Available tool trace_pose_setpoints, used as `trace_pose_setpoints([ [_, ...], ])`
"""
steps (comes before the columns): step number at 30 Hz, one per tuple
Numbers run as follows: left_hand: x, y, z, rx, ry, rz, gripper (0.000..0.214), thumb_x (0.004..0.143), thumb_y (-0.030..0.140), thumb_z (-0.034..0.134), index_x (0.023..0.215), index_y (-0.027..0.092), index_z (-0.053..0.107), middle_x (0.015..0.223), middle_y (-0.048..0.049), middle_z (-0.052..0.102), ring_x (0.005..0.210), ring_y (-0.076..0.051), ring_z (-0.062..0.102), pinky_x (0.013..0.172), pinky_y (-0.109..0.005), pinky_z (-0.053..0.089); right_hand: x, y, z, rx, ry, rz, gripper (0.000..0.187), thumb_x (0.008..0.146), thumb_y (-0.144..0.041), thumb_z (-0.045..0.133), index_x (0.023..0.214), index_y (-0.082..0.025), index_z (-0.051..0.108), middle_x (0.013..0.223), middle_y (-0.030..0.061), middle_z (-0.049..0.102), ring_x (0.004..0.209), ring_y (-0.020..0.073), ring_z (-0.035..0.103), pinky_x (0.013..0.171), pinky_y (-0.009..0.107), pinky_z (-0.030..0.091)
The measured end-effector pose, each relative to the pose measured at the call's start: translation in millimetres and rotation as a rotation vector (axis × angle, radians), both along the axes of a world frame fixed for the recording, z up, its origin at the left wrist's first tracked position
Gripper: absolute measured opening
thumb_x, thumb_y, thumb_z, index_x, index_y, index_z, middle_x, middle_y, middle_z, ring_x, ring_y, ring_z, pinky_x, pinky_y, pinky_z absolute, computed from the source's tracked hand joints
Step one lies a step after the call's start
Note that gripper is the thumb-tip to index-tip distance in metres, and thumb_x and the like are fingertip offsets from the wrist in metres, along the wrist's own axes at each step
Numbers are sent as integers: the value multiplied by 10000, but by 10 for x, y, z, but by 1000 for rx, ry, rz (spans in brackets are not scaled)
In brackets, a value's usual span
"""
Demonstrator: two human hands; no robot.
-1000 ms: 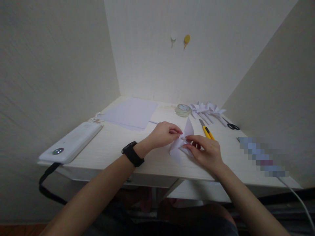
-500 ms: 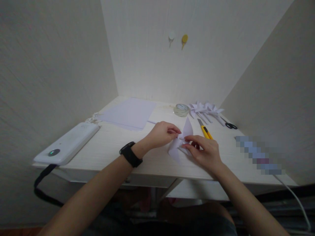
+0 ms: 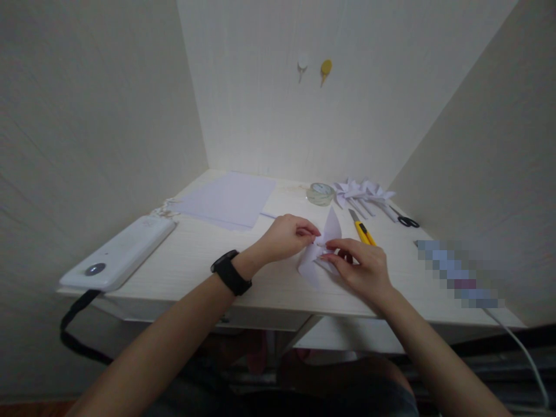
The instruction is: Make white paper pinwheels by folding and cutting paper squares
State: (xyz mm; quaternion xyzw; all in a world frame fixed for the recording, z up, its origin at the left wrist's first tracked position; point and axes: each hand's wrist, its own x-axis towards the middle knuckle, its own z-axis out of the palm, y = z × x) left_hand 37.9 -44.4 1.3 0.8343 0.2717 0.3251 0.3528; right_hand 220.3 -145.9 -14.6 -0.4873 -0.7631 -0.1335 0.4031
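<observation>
A white paper pinwheel [image 3: 332, 225] lies on the desk near its front edge, its pointed blades spread out. My left hand [image 3: 289, 237], with a black watch on the wrist, pinches the pinwheel close to its centre from the left. From the right, my right hand [image 3: 362, 266] holds the folded paper between thumb and fingers. The fingers hide part of the pinwheel's middle. Just behind my right hand is a yellow utility knife [image 3: 362, 229], its blade pointing away from me.
White paper sheets [image 3: 230, 200] lie at the back left, and a white device [image 3: 119, 253] with a black strap on the left edge. Clear tape rolls [image 3: 320, 194], finished-looking paper pinwheels [image 3: 362, 194] and black-handled scissors [image 3: 408, 222] line the back right. A blurred-out strip with a cable [image 3: 519, 341] sits right.
Both hands stay at the pinwheel with hardly any movement. The green light on the white device at the left no longer shows.
</observation>
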Motion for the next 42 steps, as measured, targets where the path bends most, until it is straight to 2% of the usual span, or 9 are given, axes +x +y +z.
trace_pose_setpoints([
  [23, 12, -24, 13, -33, -13, 14, 171, 764, 130, 643, 885, 153, 763, 850, -70, 764, 789, -168, 711, 772, -288, 560, -5, -10, 2, 13, 6, 12, 124, 863, -330, 666, 877, -213, 704, 688, 12, 721, 485, 119, 573, 520, 247, 447],
  [35, 38, -29, 41, -285, -113, -24, 173, 757, 71, 653, 897, 112, 745, 825, -84, 758, 753, -150, 706, 758, -287, 568, 6, 12, -11, 81, 24, 54, 97, 837, -294, 706, 862, -201, 700, 700, 2, 727, 472, 105, 573, 505, 231, 457],
  [42, 29, -49, 53, -266, -146, -45, 149, 737, 76, 688, 861, 132, 749, 831, -71, 759, 773, -152, 706, 785, -300, 571, -20, 12, 21, 61, 72, 17, 109, 806, -314, 736, 835, -211, 714, 662, -6, 717, 466, 113, 576, 500, 237, 466],
])
